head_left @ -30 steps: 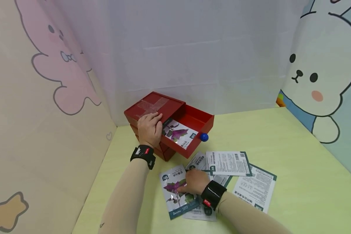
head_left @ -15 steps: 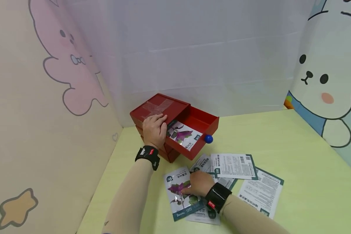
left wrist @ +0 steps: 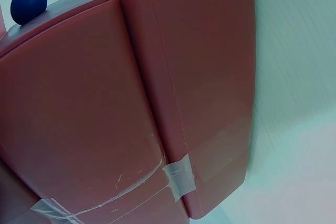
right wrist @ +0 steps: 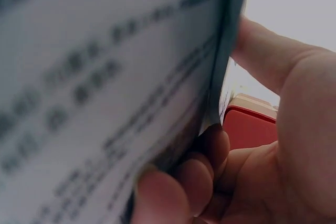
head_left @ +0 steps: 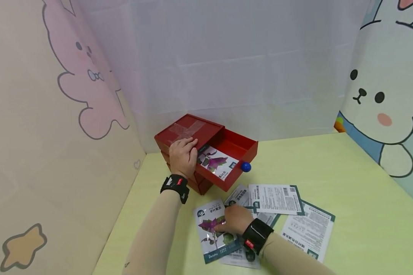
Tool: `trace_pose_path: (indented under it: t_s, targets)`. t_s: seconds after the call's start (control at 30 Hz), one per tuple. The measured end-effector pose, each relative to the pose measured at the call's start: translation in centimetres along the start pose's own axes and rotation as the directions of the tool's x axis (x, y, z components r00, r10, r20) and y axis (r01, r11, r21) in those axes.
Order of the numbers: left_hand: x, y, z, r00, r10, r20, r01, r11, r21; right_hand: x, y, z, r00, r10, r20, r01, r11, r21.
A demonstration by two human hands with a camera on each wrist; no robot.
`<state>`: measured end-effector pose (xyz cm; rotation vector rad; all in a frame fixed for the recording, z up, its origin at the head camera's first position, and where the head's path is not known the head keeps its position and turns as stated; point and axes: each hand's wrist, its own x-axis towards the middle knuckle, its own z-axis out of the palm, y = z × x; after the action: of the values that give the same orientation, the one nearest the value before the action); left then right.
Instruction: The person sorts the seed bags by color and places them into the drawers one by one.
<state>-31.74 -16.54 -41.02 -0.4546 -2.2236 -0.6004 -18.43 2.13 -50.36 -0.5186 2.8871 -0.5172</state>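
Pinching the flower-printed packet (head_left: 210, 235) between thumb and curled fingers, our right hand (head_left: 237, 218) has it at nine o'clock. From that hand, a lower packet (head_left: 239, 261) shows at six; text-covered packets (head_left: 277, 199) lie at two and three. Toward half past ten, our left hand (head_left: 183, 156) rests on the red box (head_left: 204, 133), fingers side by side on its top. At eleven, the top drawer (head_left: 235, 144) juts out, holding a similar packet (head_left: 217, 162); its blue knob (head_left: 246, 167) sits at twelve.
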Motion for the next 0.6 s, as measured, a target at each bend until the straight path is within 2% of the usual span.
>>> trace_pose_path:
  t_s: [0.3,0.5,0.6]
  targets:
    - [-0.1,-0.1,0.1,1.0,0.007,-0.013,-0.007,1.0,0.0,0.6,0.8,0.0,0.998,-0.014,0.057,0.009,0.997,0.079]
    - [-0.2,-0.2,0.1,1.0,-0.001,-0.013,0.001,1.0,-0.002,1.0,1.8,-0.2,0.999,-0.026,0.045,0.018,0.983,0.182]
    - [-0.2,-0.2,0.3,1.0,0.003,-0.019,-0.003,1.0,0.003,1.0,2.3,-0.7,0.998,-0.016,0.057,0.0,0.964,0.264]
